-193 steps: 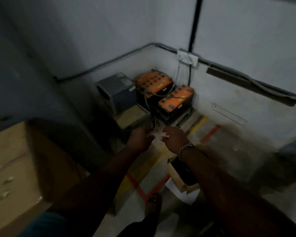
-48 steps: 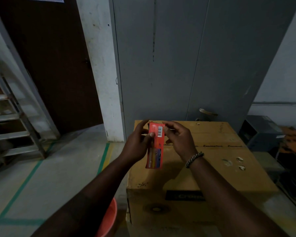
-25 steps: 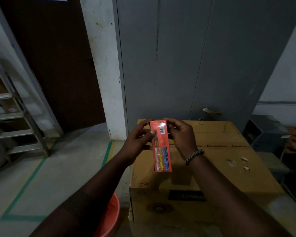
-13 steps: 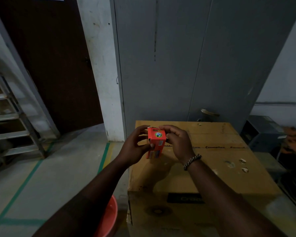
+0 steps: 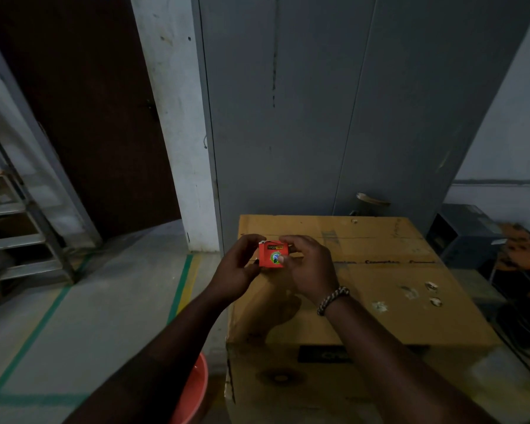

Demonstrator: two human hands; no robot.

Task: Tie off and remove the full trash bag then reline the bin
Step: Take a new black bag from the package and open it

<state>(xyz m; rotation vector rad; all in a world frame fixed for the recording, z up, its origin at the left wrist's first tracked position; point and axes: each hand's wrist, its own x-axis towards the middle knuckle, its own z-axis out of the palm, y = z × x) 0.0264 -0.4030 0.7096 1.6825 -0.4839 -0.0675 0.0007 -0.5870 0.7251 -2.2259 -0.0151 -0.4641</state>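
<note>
A big corrugated cardboard box (image 5: 380,301) stands before a grey metal cabinet (image 5: 318,117). The round orange plastic bin (image 5: 193,390) sits on the floor at the box's near left corner, half hidden by a forearm. Over the box's far left part, the left hand (image 5: 236,270) and right hand (image 5: 309,267) pinch a small glossy orange carton (image 5: 271,255), fingers curled round it.

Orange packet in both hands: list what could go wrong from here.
1. The left hand and right hand pinch the orange packet by fingertips only, above the cardboard carton. If its flap gives suddenly, the packet may slip and drop.
2. The orange bucket sits low beside the carton, under the left arm. A step forward could knock it.
3. The light is dim, so the flap is hard to see.
</note>
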